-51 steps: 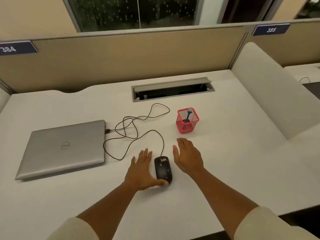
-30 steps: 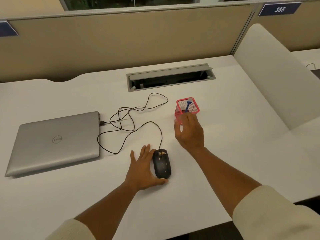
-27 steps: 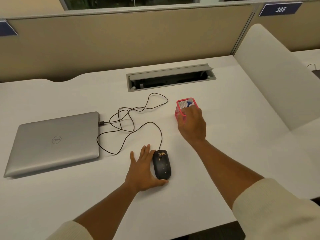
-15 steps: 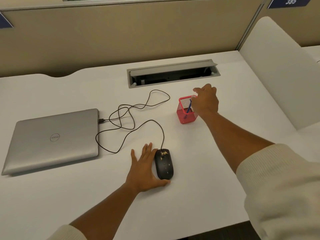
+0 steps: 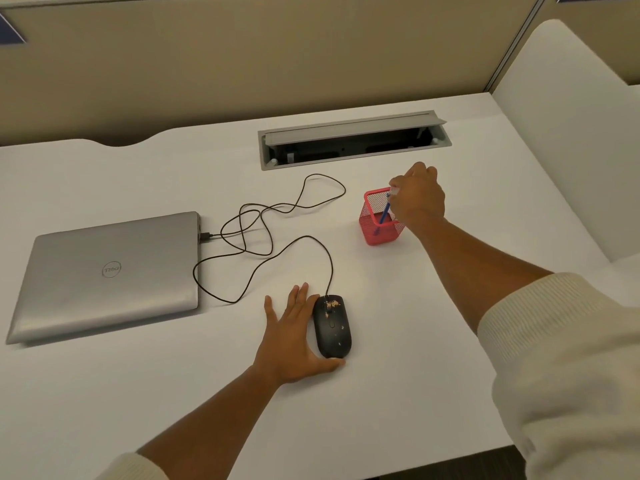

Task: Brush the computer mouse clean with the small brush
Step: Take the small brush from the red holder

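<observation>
A black wired mouse [image 5: 332,327] lies on the white desk [image 5: 398,393], with pale crumbs on its front and wheel. My left hand [image 5: 290,336] rests flat against the mouse's left side, thumb curved round its rear end. A small blue-handled brush [image 5: 384,213] stands tilted inside a red mesh cup [image 5: 380,232] further back to the right. My right hand [image 5: 417,195] is over the cup's right rim, fingers curled and pinching the brush's top end.
A shut silver laptop [image 5: 107,275] lies at the left, with the mouse's looping black cable [image 5: 266,233] plugged into its right side. An open grey cable tray [image 5: 353,142] is set in the desk behind. A white divider [image 5: 568,133] rises on the right.
My right hand left the desk beside the mouse, reached back to the red cup and closed on the brush's top. The left hand and the mouse stayed put.
</observation>
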Demonstrator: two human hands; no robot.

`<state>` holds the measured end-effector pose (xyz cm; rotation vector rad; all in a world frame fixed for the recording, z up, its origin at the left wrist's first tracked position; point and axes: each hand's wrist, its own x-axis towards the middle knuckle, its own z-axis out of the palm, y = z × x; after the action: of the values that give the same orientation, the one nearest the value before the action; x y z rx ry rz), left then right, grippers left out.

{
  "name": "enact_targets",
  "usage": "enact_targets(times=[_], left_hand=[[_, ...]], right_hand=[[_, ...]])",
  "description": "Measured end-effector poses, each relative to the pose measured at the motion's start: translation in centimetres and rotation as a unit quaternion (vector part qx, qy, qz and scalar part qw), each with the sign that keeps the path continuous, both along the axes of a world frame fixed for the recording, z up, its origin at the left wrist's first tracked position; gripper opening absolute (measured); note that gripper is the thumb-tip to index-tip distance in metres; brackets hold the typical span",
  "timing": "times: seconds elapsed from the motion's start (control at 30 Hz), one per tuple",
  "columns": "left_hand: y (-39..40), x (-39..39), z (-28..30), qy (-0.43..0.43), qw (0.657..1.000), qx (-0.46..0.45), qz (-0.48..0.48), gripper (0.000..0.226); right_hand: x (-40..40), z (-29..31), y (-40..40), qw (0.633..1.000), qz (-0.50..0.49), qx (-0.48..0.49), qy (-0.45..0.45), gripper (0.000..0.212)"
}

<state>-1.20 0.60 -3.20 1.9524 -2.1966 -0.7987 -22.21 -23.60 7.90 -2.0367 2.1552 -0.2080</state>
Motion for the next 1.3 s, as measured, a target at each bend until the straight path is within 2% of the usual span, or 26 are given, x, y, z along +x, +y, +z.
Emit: enact_targets(times=[0.27, 0.6, 0.8, 0.97, 1.3], left_hand=[[-0.1, -0.1, 0.3, 0.005, 1.0, 0.009, -0.001, 0.13], [0.0, -0.2, 0.3, 0.005, 1.0, -0.004, 0.004, 0.129], [-0.1, -0.3, 0.3, 0.009, 1.0, -0.008, 0.007, 0.128], [-0.1, -0.3, 0.3, 0.003, 1.0, -0.003, 0.008, 0.13], [0.0, -0.6, 0.1, 0.002, 1.0, -0.007, 0.009, 0.13]], right_hand=[[-0.2, -0.3, 0.2, 0.999, 0.023, -0.015, 0.016, 0.046], [-0.5, -0.7, 0.2, 0.999, 0.005, -0.007, -0.033, 0.047], [-0.6, -0.4, 0.4, 0.999, 0.044, -0.009, 0.007, 0.042], [-1.1, 0.2, 0.6, 0.995, 0.091, -0.014, 0.049, 0.03], [-1.8, 0.2, 0.1, 0.988, 0.133, 0.007, 0.082, 0.035]])
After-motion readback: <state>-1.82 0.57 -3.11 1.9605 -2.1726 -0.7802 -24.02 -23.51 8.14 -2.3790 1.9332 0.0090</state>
